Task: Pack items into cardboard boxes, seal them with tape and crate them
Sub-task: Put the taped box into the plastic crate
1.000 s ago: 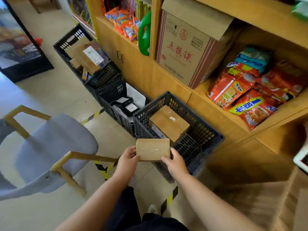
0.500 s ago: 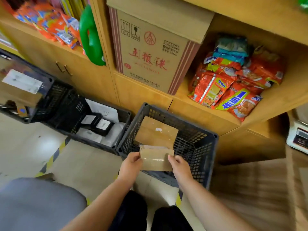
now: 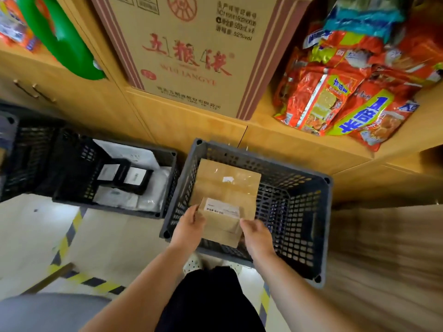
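Note:
I hold a small taped cardboard box (image 3: 221, 220) with a white barcode label between both hands, just inside the near edge of a grey plastic crate (image 3: 309, 236). My left hand (image 3: 188, 227) grips its left side and my right hand (image 3: 255, 233) grips its right side. A larger sealed cardboard box (image 3: 226, 182) lies in the crate beyond it, at the far left. The small box partly overlaps that larger box in the view.
A black crate (image 3: 72, 178) with dark boxes and white pouches stands to the left on the floor. A wooden shelf unit (image 3: 182, 123) behind carries a big printed carton (image 3: 189, 51) and snack packets (image 3: 335, 99). Yellow-black floor tape (image 3: 69, 233) and a grey chair seat (image 3: 50, 312) lie near left.
I have moved closer to the grey crate and lowered the small box past its near rim. The box has tilted so its labelled face shows. Both hands keep their hold.

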The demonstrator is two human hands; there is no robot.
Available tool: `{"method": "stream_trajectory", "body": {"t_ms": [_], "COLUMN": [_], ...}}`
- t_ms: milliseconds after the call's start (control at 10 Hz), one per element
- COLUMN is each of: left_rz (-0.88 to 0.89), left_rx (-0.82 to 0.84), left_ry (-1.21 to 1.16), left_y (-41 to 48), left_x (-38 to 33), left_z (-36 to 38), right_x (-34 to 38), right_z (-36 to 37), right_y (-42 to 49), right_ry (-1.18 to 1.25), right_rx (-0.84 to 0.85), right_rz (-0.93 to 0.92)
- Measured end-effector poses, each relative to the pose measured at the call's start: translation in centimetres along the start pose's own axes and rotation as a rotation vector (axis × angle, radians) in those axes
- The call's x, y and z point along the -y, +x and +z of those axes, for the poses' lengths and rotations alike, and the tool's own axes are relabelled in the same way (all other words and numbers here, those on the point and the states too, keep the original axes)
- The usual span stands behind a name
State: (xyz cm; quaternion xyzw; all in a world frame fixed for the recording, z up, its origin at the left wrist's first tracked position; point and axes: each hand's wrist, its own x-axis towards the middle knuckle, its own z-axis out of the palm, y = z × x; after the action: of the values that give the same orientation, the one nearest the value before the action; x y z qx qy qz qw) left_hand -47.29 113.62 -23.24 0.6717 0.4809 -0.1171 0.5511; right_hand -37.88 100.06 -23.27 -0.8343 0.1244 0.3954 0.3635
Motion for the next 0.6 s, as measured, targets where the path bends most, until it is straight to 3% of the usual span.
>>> {"method": "stream_trajectory", "body": {"t_ms": [300,500,600], "left_rz": [-0.083,-0.146,-0.258], "left_rx": [0.1,0.136,0.096], "left_ry": [0.49,0.523,0.465], "left_y": [5.1,7.4,8.5], "left_x": [1.3,3.8,4.2], "left_z": [0.9,2.7,3.1], "right_x": [-3.6,-4.3,-4.3], "right_z": [4.6,6.5,7.4], "right_y": [4.1,6.4,7.5], "right_ry": [-0.193,-0.314,-0.291], "right_rx": [0.09,0.188,0.263], "right_rz": [0.03,0.059,0.083]}}
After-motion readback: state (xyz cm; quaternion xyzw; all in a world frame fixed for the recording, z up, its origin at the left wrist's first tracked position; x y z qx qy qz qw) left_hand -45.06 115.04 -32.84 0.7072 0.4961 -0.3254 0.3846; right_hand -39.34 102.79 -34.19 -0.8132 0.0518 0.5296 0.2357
